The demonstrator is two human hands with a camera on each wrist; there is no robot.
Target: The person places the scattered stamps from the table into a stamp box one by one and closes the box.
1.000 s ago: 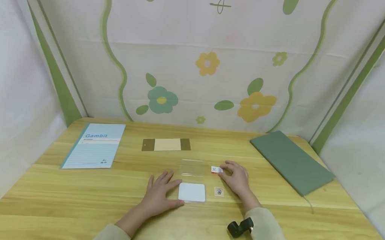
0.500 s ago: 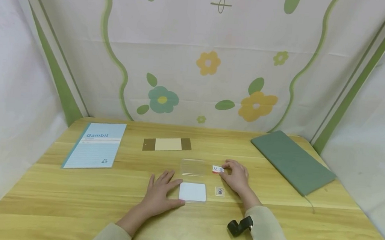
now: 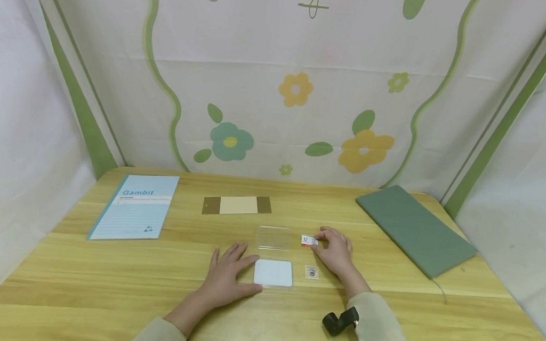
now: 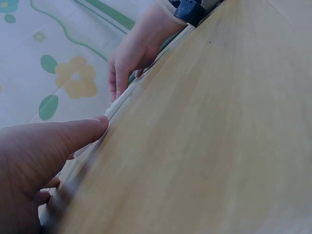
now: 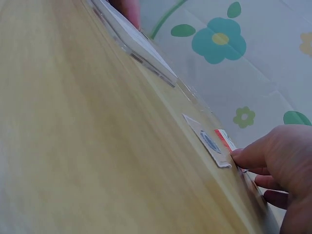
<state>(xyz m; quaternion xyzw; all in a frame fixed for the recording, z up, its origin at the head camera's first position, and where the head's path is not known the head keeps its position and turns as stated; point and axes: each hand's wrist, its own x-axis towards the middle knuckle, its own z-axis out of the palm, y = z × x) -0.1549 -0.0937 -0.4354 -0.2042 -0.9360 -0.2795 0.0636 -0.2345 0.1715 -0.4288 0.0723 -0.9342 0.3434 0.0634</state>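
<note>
Below the right hand (image 3: 336, 252), nearest the person: pale sleeve (image 3: 385, 334), cut off at the lower edge; black device (image 3: 340, 321) at its cuff.

Left hand (image 3: 227, 276): fingers spread, mostly straight; thumb and forefinger tips touching the left edge of a white block (image 3: 273, 273), one at the near corner, one at the far.

White block: flat on the wooden table (image 3: 76, 283), just right of the left hand; a clear margin shows along its near side. Thickness is visible in the right wrist view only, with a clear edge beneath.

Emblem card (image 3: 312, 272): square, between white block and right forearm. Emblem indistinct; the right wrist view shows a lifted near corner not discernible from the head.

Red-and-white card (image 3: 308, 241): pinched at its right end by the right hand's curled thumb and forefinger, which cover that end. A "U" is legible, smaller print not. The left wrist view shows the right hand but not this card.

Clear panel (image 3: 273, 238): between the hands, beyond the white block; outline faint.

Brown-and-beige strip (image 3: 237, 205): farther, ahead of the left hand.

Blue notebook (image 3: 133, 213): far left of the left hand; "Gambit" on cover.

Green notebook (image 3: 415, 230): right of and beyond the right hand, ribbon trailing.

Flowered curtain (image 3: 273, 42): beyond everything, upper motif cropped.
</note>
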